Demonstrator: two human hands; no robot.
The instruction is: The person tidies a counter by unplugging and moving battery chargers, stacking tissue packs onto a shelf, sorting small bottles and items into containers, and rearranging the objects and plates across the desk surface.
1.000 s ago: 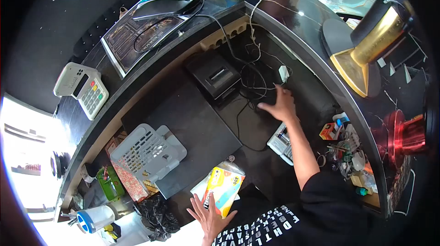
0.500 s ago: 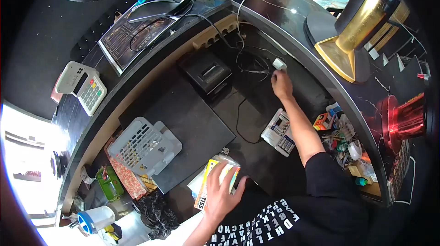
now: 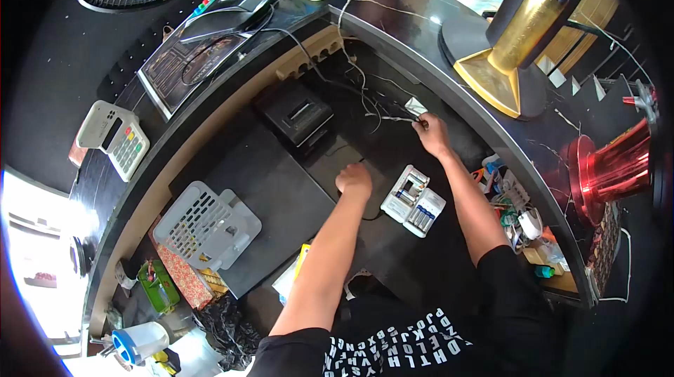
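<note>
My right hand is closed at the back right of the recessed desk, its fingertips pinching a cable from the tangle there. Just beyond those fingers lies a small white block. My left hand is a fist near the desk's middle, in front of the black box-shaped machine. Whatever it holds, if anything, is hidden; a thin black cord shows behind that wrist. Between my arms sits an open white battery case with several batteries. The tissue pack is partly covered by my left forearm.
A grey slotted plastic basket stands left on a black panel. Mixed small items crowd the right corner. The raised counter rim curves around, carrying a card terminal and a gold-and-black stand.
My left hand has moved forward from the tissue pack and closed into a fist. The right hand has drawn slightly back from the white block and now pinches a cable. The camera view has shifted.
</note>
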